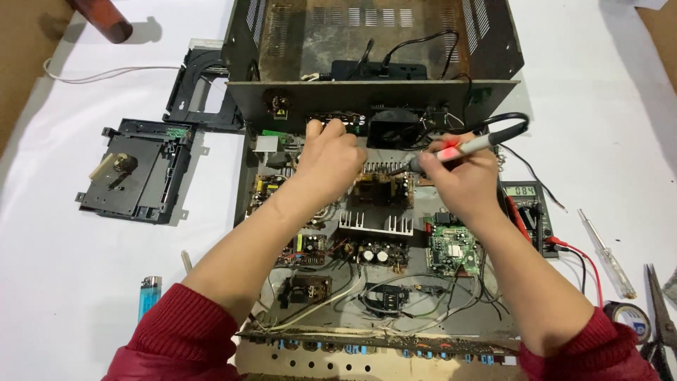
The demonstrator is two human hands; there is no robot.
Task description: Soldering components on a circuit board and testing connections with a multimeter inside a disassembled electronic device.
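The right hand (462, 180) gripped a soldering iron (458, 149) over the open amplifier chassis (367, 233); the left hand (331, 159), clenched on a part beside it, risked a burn.

My right hand (462, 176) grips a soldering iron (462, 147), tip down over the opened amplifier chassis (367, 233). My left hand (330, 161) presses a board. Multimeter (527, 212) just right.
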